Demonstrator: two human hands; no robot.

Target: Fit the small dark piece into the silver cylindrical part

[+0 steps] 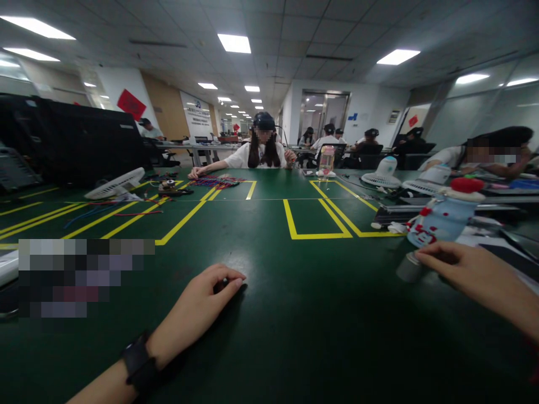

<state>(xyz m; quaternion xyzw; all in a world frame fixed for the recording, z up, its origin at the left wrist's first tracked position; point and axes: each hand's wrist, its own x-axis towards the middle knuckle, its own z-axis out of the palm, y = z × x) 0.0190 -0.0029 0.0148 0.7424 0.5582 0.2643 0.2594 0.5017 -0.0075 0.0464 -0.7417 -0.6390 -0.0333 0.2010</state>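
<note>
Green mat (295, 314) lies under both hands. Left hand (206, 300) rests on it, fingers curled, holding nothing I can see. Right hand (458, 269) pinches a small grey cap (407, 268), already off. Just behind stands the bottle (442, 216), tilted, red top leaning up and right. Nothing more looks done. Far off, a person sits by wires (219, 180).

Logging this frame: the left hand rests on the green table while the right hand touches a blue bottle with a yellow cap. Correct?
Not quite. The head view shows the bottle's cap is red, not yellow. The left hand does rest on the green table, and the right hand touches that bottle.
</note>
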